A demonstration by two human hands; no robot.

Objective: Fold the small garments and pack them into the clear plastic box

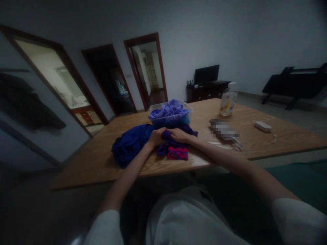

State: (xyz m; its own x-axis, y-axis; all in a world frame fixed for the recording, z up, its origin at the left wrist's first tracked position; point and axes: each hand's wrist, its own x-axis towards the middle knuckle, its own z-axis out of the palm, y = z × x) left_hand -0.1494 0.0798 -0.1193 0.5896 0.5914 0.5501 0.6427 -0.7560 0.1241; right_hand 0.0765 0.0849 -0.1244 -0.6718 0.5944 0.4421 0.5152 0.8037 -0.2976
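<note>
Both hands are at a dark purple cloth garment [166, 134] lying bunched on the wooden table. My left hand [156, 136] has its fingers closed on the cloth's left side. From the right, my right hand [179, 135] is closed on the same cloth, close to the left. A pink-and-purple striped part [178, 153] of cloth lies just below my hands. Beside my left hand is a heap of dark blue fabric [131, 143]. Right behind the hands stands a clear plastic basket [170, 121] with lavender cloth [173, 109] piled above its rim.
On the wooden table [102, 163], a clear pump bottle [228, 100] stands at the back right. Nearer are a blurred-out item with a strap [226, 131] and a small white case with a cord [263, 126]. A TV [206, 74] and doorways are beyond.
</note>
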